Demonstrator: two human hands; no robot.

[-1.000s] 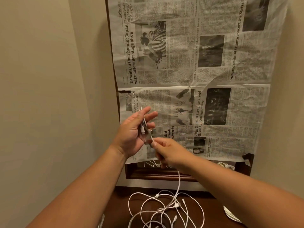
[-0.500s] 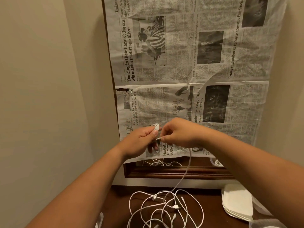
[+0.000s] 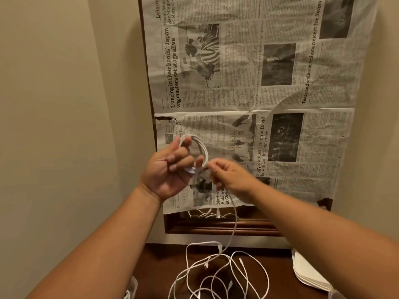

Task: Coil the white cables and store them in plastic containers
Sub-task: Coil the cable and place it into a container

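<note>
Though under way, far from done: only one coil [image 3: 201,148] started, held up before newspaper [image 3: 237,93]; other cables [image 3: 216,256] in loose tangle on desk [image 3: 164,262]; nothing stored, no container plainly seen. Left hand [image 3: 170,171] curled round coil, fingers inside loop. Right hand [image 3: 233,180] pinching trailing tail just beside coil, slack down to desk.

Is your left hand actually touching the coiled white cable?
Touching. The head view shows the cable coil looped around the raised fingers of the left hand, lying directly on them.
</note>
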